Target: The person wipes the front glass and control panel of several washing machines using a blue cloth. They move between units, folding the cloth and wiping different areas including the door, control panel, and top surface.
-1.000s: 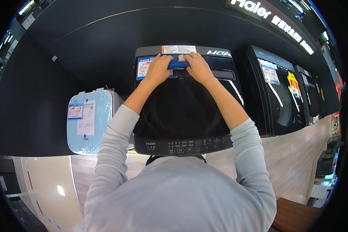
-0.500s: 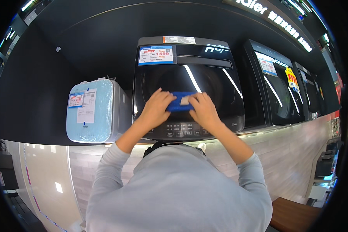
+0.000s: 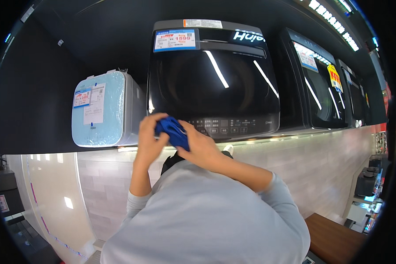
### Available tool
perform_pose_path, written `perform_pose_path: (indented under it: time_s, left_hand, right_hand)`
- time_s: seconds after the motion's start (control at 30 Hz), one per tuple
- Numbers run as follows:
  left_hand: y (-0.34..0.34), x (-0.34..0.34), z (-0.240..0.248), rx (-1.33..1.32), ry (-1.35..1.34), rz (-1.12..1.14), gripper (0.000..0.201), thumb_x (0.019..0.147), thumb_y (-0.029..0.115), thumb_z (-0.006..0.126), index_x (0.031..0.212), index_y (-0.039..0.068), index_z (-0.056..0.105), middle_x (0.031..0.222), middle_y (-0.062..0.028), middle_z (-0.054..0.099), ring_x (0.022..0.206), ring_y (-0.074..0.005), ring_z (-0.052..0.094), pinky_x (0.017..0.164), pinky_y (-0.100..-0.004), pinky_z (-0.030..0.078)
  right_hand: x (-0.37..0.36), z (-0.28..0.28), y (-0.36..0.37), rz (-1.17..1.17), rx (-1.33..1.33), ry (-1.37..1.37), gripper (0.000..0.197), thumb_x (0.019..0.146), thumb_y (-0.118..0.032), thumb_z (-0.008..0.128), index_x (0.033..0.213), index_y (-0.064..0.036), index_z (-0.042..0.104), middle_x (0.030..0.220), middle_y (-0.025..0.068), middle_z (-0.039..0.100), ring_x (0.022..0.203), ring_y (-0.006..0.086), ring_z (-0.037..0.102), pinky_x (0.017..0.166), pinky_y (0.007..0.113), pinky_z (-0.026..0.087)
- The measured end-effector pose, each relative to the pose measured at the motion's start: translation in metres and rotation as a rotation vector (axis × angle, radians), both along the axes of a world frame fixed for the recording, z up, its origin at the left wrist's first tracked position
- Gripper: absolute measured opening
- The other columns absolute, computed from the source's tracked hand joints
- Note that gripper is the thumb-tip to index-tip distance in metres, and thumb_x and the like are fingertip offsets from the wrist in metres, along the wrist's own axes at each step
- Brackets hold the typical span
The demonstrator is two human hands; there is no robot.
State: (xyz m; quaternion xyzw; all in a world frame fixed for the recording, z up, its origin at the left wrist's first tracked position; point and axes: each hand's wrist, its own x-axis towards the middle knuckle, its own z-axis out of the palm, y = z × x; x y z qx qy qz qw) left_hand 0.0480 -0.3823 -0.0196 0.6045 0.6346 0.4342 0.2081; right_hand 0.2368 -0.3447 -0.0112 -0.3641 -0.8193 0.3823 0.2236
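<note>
By the front left corner of the black washing machine (image 3: 185, 81), as my head view shows it, I have a bunched blue cloth (image 3: 174, 132) between both hands. My left hand (image 3: 149, 140) grips its left side, fingers bent over the upper folds and thumb tucked in beneath; my right hand (image 3: 201, 147) grasps the other end, fingers laid along it. The cloth hides part of the machine's front edge from me, and I cannot tell whether it touches there.

I judge the step in hand to be handling the cloth itself, its folds gathered between my two hands, rather than work on the machine's top. The next move, I think, calls for a sure hold on the loose folds before either hand lets go.

For edges, the control panel (image 3: 246, 124) lies along the front of the machine, near my right fingers, so a careless knuckle could brush it. On my left the compact blue-lidded washer (image 3: 86, 134) stands near my left hand. Beyond a dark gap on my right stands another black machine (image 3: 312, 79). My best elbow room looks to be over the pale floor (image 3: 259, 167); the brown bench (image 3: 334, 235) sits low at my right.
</note>
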Motion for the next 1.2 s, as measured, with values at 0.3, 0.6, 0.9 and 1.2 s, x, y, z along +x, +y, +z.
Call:
perform_pose_path:
  time_s: [0.3,0.6,0.9,1.2]
  left_hand:
    - [-0.002,-0.014,-0.035,-0.040,-0.034,0.356,0.048,0.083,0.000,0.061,0.130,0.003,0.051,0.128,-0.0164,0.055,0.118,-0.0294,0.054,0.099,-0.0386,0.044]
    - [0.009,0.071,-0.039,0.074,0.026,0.267,0.052,0.081,0.013,0.074,0.127,0.002,0.051,0.121,-0.0158,0.050,0.110,-0.0294,0.052,0.096,-0.0379,0.042]
    - [0.027,0.096,-0.038,0.052,0.142,0.264,0.043,0.083,0.010,0.063,0.126,0.005,0.054,0.133,-0.0160,0.046,0.122,-0.0345,0.044,0.103,-0.0435,0.035]
    - [0.037,0.026,-0.061,0.092,0.109,0.683,0.041,0.091,0.017,0.062,0.126,-0.001,0.052,0.132,-0.0202,0.046,0.126,-0.0355,0.043,0.107,-0.0427,0.033]
  right_hand:
    - [-0.065,-0.036,0.017,-0.014,0.089,-0.183,0.058,0.079,-0.030,0.073,0.114,0.0057,0.043,0.074,0.0189,0.067,0.061,0.0342,0.068,0.054,0.040,0.053]
    - [0.030,-0.031,0.021,-0.299,-0.008,-0.286,0.053,0.078,-0.040,0.074,0.105,-0.0027,0.048,0.080,0.0191,0.069,0.070,0.0373,0.069,0.062,0.044,0.054]
    - [0.186,-0.049,0.039,-0.760,-0.176,-0.224,0.059,0.078,-0.045,0.076,0.108,0.0005,0.053,0.083,0.0207,0.068,0.079,0.0382,0.067,0.070,0.044,0.051]
    - [0.290,-0.057,0.049,-1.179,0.178,-0.362,0.041,0.083,-0.019,0.074,0.111,0.0031,0.052,0.106,0.0224,0.062,0.096,0.0344,0.062,0.086,0.040,0.048]
